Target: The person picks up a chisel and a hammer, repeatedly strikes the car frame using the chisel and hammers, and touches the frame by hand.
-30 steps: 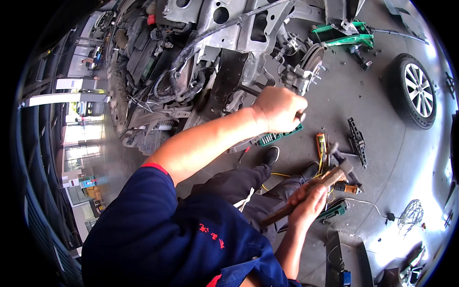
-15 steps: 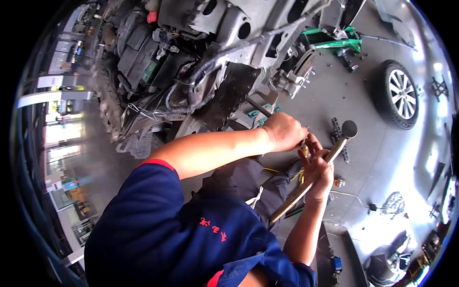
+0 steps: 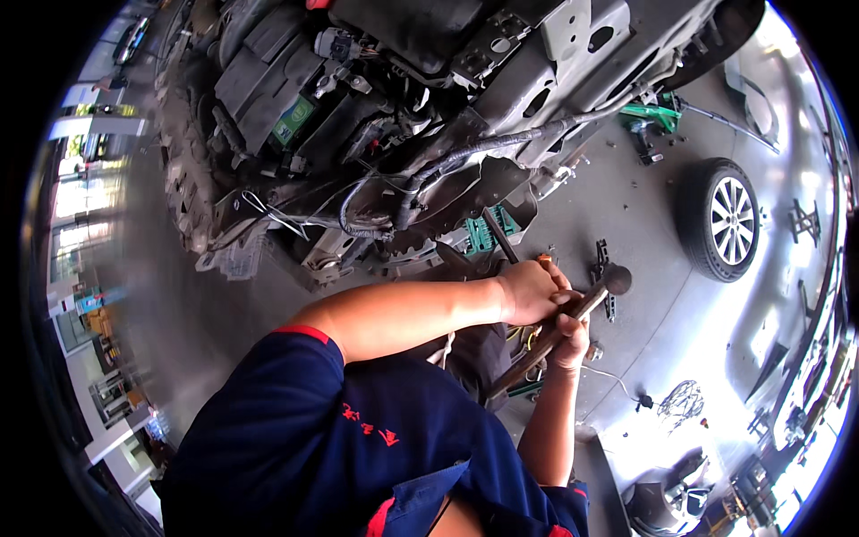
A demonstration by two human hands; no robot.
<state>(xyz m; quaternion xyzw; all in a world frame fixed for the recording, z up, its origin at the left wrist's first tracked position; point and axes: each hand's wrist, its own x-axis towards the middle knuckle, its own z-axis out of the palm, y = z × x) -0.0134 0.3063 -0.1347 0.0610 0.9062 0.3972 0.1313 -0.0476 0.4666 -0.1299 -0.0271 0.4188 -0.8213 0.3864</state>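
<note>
Hammer (image 3: 534, 354) and bar (image 3: 504, 240), one to each grip, beside a stripped car (image 3: 429, 116).
Left grip (image 3: 526, 294): clenched round the bar, which slants up and leftward to the car; contact at its far end cannot be told. Right grip (image 3: 573, 340): wrapped round the brown handle, well up toward the hammer's head, which points up and right; the grips lie close together, contact unclear. Floor (image 3: 653, 295): green case (image 3: 480, 236) behind the bar, wheel (image 3: 732, 219) and green jack (image 3: 651, 116) to the right. Handling, as judged: bar best held firm and steady, tip well seated; hammer better held lower on its handle, head lined up with the bar, clear of the left knuckles.
</note>
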